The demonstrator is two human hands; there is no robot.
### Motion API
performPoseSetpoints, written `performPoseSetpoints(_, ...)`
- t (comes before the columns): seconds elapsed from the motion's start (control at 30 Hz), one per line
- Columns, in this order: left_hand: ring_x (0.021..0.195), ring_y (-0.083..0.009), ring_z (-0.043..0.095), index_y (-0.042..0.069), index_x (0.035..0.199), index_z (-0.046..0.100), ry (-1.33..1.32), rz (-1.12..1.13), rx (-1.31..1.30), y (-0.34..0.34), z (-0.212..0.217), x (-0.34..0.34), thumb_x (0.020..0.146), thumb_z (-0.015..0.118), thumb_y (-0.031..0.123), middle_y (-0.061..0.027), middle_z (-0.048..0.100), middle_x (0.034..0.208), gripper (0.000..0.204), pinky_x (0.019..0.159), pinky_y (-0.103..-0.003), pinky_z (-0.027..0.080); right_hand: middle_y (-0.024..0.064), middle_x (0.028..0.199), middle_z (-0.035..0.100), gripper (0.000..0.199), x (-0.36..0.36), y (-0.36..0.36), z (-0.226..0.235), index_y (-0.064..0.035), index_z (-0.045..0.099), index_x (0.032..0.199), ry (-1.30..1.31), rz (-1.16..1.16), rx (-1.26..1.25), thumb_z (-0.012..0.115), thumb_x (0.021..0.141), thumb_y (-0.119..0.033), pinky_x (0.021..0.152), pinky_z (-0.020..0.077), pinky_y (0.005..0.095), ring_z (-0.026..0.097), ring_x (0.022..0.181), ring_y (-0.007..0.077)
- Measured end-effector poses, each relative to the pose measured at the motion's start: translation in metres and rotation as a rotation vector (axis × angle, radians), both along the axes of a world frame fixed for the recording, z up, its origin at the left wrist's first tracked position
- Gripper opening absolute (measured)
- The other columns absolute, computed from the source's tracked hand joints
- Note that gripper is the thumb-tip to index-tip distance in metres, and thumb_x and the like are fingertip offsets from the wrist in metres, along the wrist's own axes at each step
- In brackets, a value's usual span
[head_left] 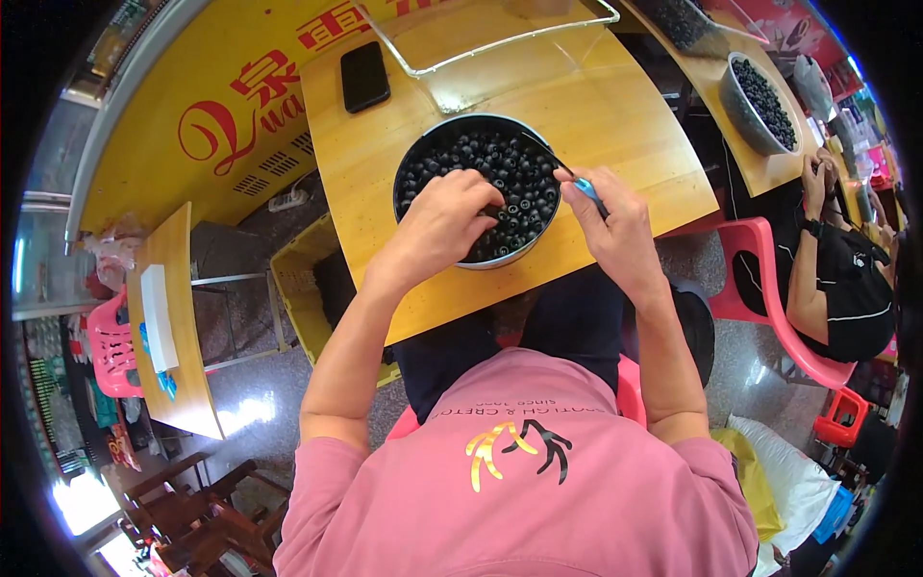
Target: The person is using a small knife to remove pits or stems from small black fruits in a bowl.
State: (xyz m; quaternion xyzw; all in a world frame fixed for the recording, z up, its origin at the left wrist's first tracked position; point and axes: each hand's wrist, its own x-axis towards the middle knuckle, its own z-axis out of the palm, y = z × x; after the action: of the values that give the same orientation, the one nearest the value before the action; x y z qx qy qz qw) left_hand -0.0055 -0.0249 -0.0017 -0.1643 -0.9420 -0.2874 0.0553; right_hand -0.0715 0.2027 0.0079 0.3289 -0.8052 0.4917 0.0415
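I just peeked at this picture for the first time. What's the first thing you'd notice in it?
Your eye lands on the round metal bowl heaped with small dark berries, in the middle of the wooden table. The left hand reaches into the berries, while the right hand holds a thin blue-handled tool over the bowl. Up at the right, a second bowl of berries sits on another table.

round bowl of dark berries, slim tool

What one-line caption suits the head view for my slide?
Left hand reaches into a bowl of dark berries while right hand holds a thin tool.
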Motion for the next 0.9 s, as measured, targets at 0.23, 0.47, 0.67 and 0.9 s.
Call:
performPoseSetpoints(0.23, 0.093, -0.0081, 0.060, 0.001, 0.108, 0.060, -0.195, 0.189, 1.050, 0.013, 0.011, 0.016, 0.086, 0.065, -0.003, -0.0027, 0.065, 0.097, 0.024, 0.082, -0.023, 0.049, 0.0038, 0.089, 0.066, 0.021, 0.016, -0.030, 0.002, 0.0028, 0.065, 0.106, -0.420, 0.120, -0.230, 0.063, 0.093, -0.014, 0.073, 0.0471, 0.0217, 0.059, 0.080, 0.0082)
performPoseSetpoints(0.47, 0.095, -0.0105, 0.060, 0.000, 0.111, 0.059, -0.144, 0.236, 1.231, 0.037, 0.013, 0.022, 0.088, 0.061, -0.005, -0.0038, 0.062, 0.105, 0.023, 0.085, -0.023, 0.049, 0.0016, 0.081, 0.064, 0.019, 0.020, -0.045, 0.002, -0.0005, 0.065, 0.099, -0.653, 0.199, -0.423, 0.067, 0.091, -0.017, 0.067, 0.0448, 0.0192, 0.057, 0.075, 0.0067)
performPoseSetpoints(0.67, 0.094, -0.0104, 0.061, -0.001, 0.110, 0.060, -0.063, 0.181, 1.217, 0.040, 0.011, 0.025, 0.089, 0.062, -0.003, -0.0050, 0.062, 0.104, 0.022, 0.083, -0.024, 0.050, -0.0021, 0.072, 0.062, 0.019, 0.019, -0.041, 0.010, -0.0048, 0.066, 0.097, -0.827, 0.237, -0.523, 0.070, 0.088, -0.022, 0.048, 0.0332, 0.0175, 0.046, 0.055, 0.0013)
performPoseSetpoints(0.9, 0.082, -0.0101, 0.064, -0.001, 0.104, 0.060, -0.132, 0.329, 1.260, 0.041, 0.012, 0.024, 0.088, 0.065, 0.002, -0.0060, 0.066, 0.095, 0.017, 0.072, -0.024, 0.054, -0.0044, 0.070, 0.059, 0.019, 0.015, -0.043, 0.007, -0.0059, 0.066, 0.094, -0.866, 0.209, -0.567, 0.067, 0.090, -0.025, 0.045, 0.0306, 0.0179, 0.043, 0.051, 0.0012)
